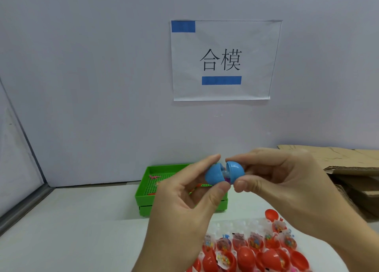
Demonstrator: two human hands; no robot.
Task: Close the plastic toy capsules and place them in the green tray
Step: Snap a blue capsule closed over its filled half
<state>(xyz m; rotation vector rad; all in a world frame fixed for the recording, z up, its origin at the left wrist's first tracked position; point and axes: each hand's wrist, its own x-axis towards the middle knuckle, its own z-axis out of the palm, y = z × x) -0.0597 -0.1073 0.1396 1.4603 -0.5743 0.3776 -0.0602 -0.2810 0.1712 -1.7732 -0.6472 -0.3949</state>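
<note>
L hand (190, 198) & R hand (287, 189) each pinch half of a glossy blue plastic toy capsule (222, 173) (halves not yet shut), held above the perforated green plastic tray (143, 193). Open red capsules (256, 253) lie near; brown cardboard (348, 169) at right.

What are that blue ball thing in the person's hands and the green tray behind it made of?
The blue capsule looks like smooth, glossy hard plastic: light glints on its two thin, rounded halves, which stand slightly apart. The green tray also seems moulded plastic, more matte, with a perforated grid floor and straight rigid walls. Neither can be confirmed by look alone.
</note>
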